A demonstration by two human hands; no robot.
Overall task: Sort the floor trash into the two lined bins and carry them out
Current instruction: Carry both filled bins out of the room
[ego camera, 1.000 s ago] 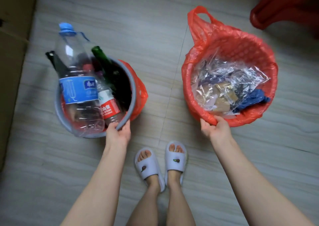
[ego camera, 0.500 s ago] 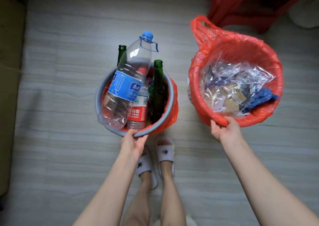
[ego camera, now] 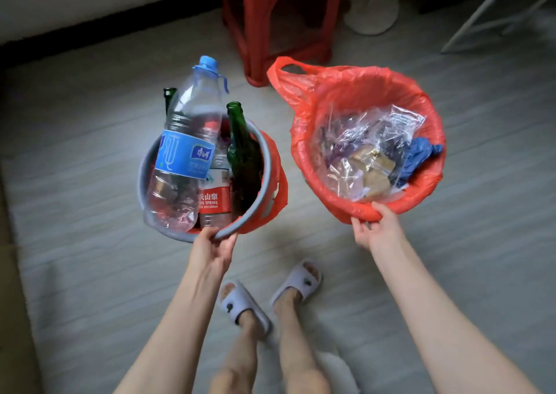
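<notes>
My left hand (ego camera: pixel 212 247) grips the near rim of a grey bin (ego camera: pixel 266 168) lined with a red bag. It holds a large clear water bottle (ego camera: pixel 185 152) with a blue cap, a smaller red-labelled bottle (ego camera: pixel 215 199) and two green glass bottles (ego camera: pixel 242 155). My right hand (ego camera: pixel 376 228) grips the near rim of a second bin (ego camera: pixel 370 92) covered by a red bag. Inside lie clear plastic wrappers (ego camera: pixel 373 140), brown paper and a blue scrap (ego camera: pixel 421 152). Both bins are lifted off the floor.
A red plastic stool (ego camera: pixel 279 17) stands just beyond the bins. A white fan base (ego camera: pixel 373 11) and white metal legs (ego camera: pixel 493 8) are at the far right. A dark-edged wall base runs along the upper left. My slippered feet (ego camera: pixel 270 297) stand on grey floor.
The view has turned and moved toward the red stool. Both bins stay in my hands, carried along; my feet have stepped apart.
</notes>
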